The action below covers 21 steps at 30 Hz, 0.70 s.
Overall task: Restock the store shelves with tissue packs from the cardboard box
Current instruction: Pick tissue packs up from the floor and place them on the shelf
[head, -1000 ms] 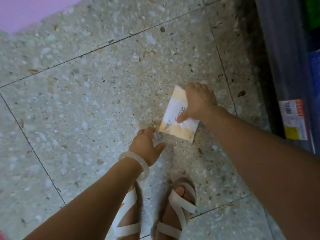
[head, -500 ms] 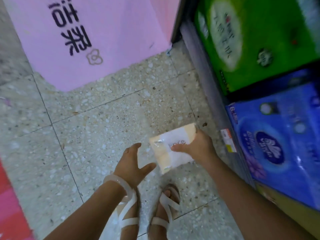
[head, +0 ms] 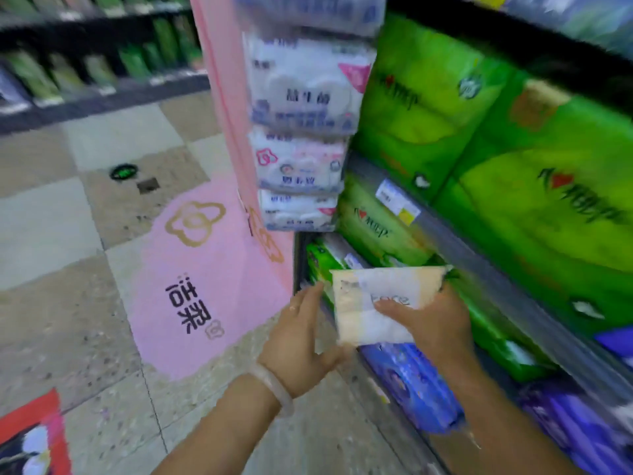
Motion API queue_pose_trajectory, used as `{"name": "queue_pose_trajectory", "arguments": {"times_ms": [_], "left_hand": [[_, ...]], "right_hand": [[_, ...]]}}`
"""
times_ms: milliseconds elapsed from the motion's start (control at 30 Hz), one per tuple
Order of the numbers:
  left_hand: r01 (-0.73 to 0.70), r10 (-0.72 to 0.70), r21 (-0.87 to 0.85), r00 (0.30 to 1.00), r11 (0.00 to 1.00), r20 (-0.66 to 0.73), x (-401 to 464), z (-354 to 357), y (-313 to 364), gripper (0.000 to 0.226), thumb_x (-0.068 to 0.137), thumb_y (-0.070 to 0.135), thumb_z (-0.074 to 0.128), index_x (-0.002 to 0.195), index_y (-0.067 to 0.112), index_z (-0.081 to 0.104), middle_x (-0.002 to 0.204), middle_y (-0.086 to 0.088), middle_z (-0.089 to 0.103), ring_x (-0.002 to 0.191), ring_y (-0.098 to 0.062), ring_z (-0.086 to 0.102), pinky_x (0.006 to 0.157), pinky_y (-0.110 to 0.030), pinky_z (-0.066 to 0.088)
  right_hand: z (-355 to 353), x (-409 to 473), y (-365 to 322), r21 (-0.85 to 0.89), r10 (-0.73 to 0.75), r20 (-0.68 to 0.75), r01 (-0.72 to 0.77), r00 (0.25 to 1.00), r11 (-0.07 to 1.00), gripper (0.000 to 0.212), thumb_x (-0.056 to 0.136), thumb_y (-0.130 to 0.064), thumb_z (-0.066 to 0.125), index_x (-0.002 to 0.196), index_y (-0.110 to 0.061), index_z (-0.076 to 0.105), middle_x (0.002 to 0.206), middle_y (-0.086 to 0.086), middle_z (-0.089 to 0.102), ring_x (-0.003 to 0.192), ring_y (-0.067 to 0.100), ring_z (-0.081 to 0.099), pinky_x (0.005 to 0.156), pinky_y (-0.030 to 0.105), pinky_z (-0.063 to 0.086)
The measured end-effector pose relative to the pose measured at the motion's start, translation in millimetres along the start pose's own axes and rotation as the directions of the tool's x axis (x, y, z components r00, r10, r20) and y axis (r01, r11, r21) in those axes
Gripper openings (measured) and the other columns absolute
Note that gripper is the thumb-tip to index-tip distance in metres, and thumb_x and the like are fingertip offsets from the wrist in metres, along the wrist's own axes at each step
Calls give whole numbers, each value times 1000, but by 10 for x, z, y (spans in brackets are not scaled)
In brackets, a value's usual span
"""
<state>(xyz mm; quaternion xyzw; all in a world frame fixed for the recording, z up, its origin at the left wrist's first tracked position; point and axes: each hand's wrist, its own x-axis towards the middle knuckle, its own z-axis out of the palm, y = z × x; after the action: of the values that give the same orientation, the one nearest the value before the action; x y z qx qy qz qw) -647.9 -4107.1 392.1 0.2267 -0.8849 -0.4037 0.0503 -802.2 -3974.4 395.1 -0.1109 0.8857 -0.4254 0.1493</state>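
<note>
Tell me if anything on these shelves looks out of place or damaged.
Nothing stands out. The green packs and blue packs sit in rows on the shelves. The right hand holds one tissue pack. The picture is blurred, so small damage would not show.

shelf packs [head: 513,138] smeared by blur; tissue pack [head: 373,303] print unreadable; right hand [head: 435,323] fingers hidden behind it.

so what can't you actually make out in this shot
- Cardboard box: not in the head view at all.
- Print on the tissue pack: motion blur, and the right hand lies across it.
- Price tag on the shelf rail: too blurred to read.
- Left hand: whether its thumb touches the pack is unclear, the pack's corner hides the contact.
- Far shelves: products smeared by blur.
</note>
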Motion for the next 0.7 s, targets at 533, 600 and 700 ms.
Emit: {"name": "queue_pose_trajectory", "arguments": {"times_ms": [533, 600, 700], "left_hand": [[-655, 617, 257, 755, 710, 221, -42, -514, 2547, 100, 79, 56, 62, 149, 24, -1, 158, 3, -2, 146, -13, 5, 117, -26, 12], [-705, 659, 263, 709, 659, 249, -76, -440, 2840, 100, 80, 56, 61, 149, 26, -4, 158, 4, -5, 146, -13, 2, 117, -27, 10], [-768, 730, 278, 637, 576, 248, -176, -327, 3276, 99, 82, 56, 58, 149, 27, -8, 156, 11, -9, 145, -11, -1, 116, -25, 6]], "right_hand": [[-2796, -1347, -790, 138, -9, -581, 109, 814, 984, 59, 54, -25, 90, 102, -13, 59, 88, -3, 63, 76, 11, 58, 50, 10, 39], [-3029, -1488, -747, 119, -9, -627, 108, 779, 987, 59, 52, -28, 91, 101, -12, 61, 88, -4, 65, 76, 11, 60, 54, 12, 42], [-3421, -1710, -635, 129, 16, -680, 99, 733, 987, 67, 47, -36, 91, 104, -14, 63, 92, -2, 70, 85, 15, 66, 68, 29, 53]]}}
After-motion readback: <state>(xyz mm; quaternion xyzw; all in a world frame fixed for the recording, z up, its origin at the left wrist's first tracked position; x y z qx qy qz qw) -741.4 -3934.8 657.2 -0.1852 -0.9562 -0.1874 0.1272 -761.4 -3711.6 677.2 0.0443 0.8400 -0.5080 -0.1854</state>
